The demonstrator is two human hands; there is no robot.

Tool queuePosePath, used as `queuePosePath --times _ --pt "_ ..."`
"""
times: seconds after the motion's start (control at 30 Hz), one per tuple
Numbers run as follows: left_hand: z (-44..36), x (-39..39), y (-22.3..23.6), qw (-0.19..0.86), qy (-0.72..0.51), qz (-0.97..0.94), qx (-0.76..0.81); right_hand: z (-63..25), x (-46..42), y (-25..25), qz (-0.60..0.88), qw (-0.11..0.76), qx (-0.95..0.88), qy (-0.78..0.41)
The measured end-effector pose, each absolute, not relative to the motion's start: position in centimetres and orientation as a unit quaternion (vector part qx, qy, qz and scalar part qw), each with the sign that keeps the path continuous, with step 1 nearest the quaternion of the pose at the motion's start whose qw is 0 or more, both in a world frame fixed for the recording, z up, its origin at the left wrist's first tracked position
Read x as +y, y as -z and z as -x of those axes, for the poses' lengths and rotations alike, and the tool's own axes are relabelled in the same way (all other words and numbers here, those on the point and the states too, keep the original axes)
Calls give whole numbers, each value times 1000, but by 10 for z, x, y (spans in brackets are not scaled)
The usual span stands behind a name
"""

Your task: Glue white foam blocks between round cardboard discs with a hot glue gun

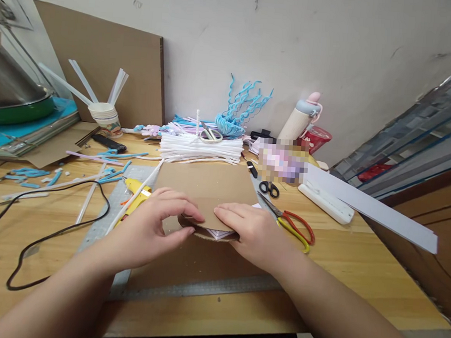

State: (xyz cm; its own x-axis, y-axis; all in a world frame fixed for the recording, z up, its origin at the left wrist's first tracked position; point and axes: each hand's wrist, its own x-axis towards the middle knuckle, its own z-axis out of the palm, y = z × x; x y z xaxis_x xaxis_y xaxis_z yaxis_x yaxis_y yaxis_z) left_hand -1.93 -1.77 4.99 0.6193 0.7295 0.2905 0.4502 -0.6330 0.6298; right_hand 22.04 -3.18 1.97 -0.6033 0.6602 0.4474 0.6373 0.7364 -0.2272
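Near the middle of the table, two layers of rounded brown cardboard (211,220) lie one above the other, with a folded white piece (219,234) showing in the gap at the front edge. My left hand (170,219) pinches the cardboard's left edge between thumb and fingers. On the right side, my right hand (255,232) grips the same cardboard, fingers on top and the thumb hidden. Beneath is a large flat cardboard sheet (199,267) on a grey cutting mat (236,287). A yellow glue gun (140,196) rests just left of my left hand.
Scissors with red and yellow handles (289,225) lie beside my right hand, small black scissors (269,189) behind. White pipe cleaners (201,150) are piled at the back. A black cable (20,257) loops at left. A paper cup (105,117) and a bottle (298,120) stand near the wall.
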Motion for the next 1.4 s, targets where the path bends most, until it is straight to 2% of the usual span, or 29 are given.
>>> queuePosePath --times 0.13,0.23,0.4,0.57,0.83,0.97,1.07,1.17,1.23,1.4 --pt "18 -19 -48 249 -262 -871 334 -219 -35 -20 372 235 -897 -29" --pt "19 -16 -44 171 -268 -890 325 -219 -36 -20 371 236 -897 -35" --pt "25 -8 -42 -23 -333 -895 298 -223 -34 -25 397 266 -875 -81" --pt "26 -10 -43 -66 -386 -885 250 -223 -33 -27 398 302 -852 -157" --pt "24 -28 -34 8 -526 -779 340 -218 -35 -36 420 302 -801 -301" --pt "17 -27 -33 115 -618 -684 371 -220 -32 -32 443 300 -778 -329" --pt "13 -21 -36 221 -673 -596 378 -220 -26 -24 467 352 -697 -414" --pt "16 -13 -38 296 -648 -558 427 -219 -18 -18 456 448 -536 -551" --pt "19 -9 -36 309 -614 -557 466 -218 -13 -17 438 489 -430 -620" --pt "17 -3 -29 336 -577 -556 495 -223 0 -11 430 478 -329 -691"
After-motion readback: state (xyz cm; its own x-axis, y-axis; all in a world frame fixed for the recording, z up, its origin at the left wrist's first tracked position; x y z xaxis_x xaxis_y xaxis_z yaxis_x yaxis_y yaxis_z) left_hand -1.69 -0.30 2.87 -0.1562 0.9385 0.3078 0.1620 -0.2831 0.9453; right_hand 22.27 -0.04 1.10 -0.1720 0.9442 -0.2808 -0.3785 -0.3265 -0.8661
